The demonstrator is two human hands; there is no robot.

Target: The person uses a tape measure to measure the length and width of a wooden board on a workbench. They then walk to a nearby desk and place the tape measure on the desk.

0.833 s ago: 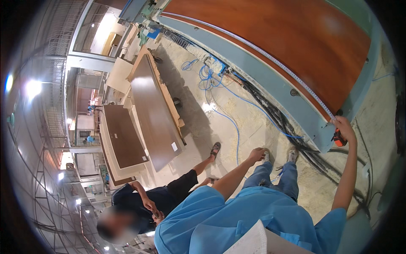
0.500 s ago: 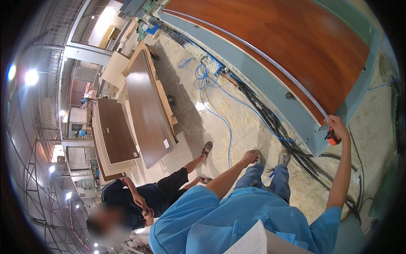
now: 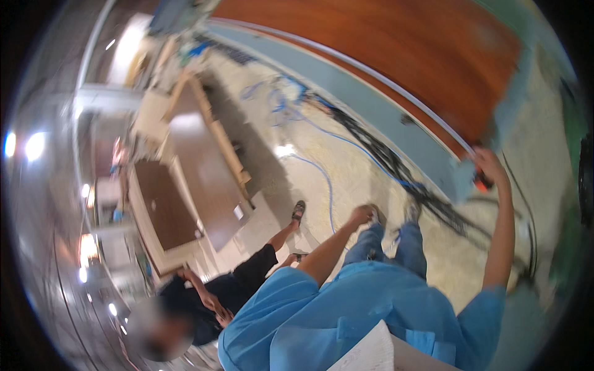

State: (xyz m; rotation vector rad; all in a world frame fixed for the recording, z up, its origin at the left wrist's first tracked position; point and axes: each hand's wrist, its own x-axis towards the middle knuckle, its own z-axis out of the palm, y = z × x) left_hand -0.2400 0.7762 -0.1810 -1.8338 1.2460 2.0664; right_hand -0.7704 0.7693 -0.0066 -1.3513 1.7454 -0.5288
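At the upper right, my right hand [image 3: 487, 164] is closed round an orange and black tape measure [image 3: 482, 182], beside the near corner of a reddish-brown wood panel [image 3: 396, 37]. The pulled-out metal tape [image 3: 405, 94] runs from that hand along the panel's long edge to its far left end. My left hand [image 3: 364, 214] hangs low in front of my left shoe, apart from the panel. Motion blur smears its fingers, so I cannot tell how they are held. The panel lies on a blue-grey machine bed [image 3: 365, 89].
Black cables [image 3: 396, 164] and a blue hose [image 3: 331, 198] lie on the dusty floor between me and the machine. Dark brown boards [image 3: 204, 167] are stacked on the left. Close on my left stands another person [image 3: 210, 306] in dark clothes.
The whole view has shifted and blurred. My right hand still grips the tape measure at the panel's corner, and the tape remains stretched along the edge.
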